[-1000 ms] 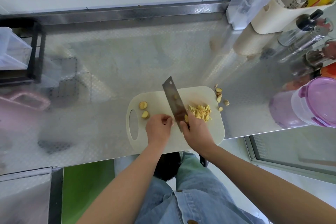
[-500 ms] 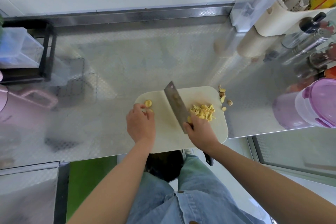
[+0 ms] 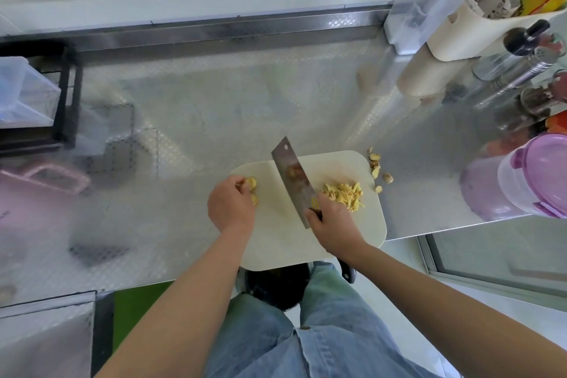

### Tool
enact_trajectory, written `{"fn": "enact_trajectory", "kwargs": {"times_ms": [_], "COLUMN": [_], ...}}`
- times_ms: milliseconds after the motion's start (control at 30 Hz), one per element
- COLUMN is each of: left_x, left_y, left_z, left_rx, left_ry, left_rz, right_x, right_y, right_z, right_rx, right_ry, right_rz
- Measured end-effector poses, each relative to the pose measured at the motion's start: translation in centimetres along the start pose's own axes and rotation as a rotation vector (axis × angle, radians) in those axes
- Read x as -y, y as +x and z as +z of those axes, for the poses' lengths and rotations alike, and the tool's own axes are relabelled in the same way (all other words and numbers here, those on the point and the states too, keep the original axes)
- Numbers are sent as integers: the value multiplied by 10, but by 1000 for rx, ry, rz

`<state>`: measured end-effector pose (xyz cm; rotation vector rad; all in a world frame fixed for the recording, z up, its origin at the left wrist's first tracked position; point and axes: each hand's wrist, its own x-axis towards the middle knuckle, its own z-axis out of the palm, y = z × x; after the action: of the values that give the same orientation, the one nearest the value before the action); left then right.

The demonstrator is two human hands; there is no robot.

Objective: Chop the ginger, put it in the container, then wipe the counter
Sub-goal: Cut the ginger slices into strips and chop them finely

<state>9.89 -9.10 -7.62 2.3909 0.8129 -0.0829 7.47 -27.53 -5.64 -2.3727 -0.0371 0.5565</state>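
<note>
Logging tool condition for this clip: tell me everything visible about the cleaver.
The cleaver has a broad rectangular grey metal blade, smeared brownish, with a small hole at its far corner and yellow bits stuck near the heel. It is over the white cutting board, pointing away and slightly left, flat face tilted toward the camera. The right hand grips it at the heel, hiding most of the handle. Chopped ginger lies just right of it. Whether the edge touches the board is unclear.

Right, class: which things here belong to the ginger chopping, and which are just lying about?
In use: cleaver, cutting board, chopped ginger, ginger slices, perhaps the purple-lidded container.
Lying about: black rack, cream caddy, spice bottles.
</note>
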Motion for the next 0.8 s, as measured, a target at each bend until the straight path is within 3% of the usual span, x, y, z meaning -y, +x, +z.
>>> {"fn": "enact_trajectory", "kwargs": {"times_ms": [333,800], "left_x": [-23,-41], "left_y": [3,-33], "left_z": [2,16], "left_rx": [158,301], "left_ry": [-28,-51], "left_rz": [-19,-45], "right_x": [17,-10], "right_y": [14,-18], "right_z": [-1,-19], "right_rx": [74,55], "right_ry": [-260,-335], "right_rz": [-61,-30]}}
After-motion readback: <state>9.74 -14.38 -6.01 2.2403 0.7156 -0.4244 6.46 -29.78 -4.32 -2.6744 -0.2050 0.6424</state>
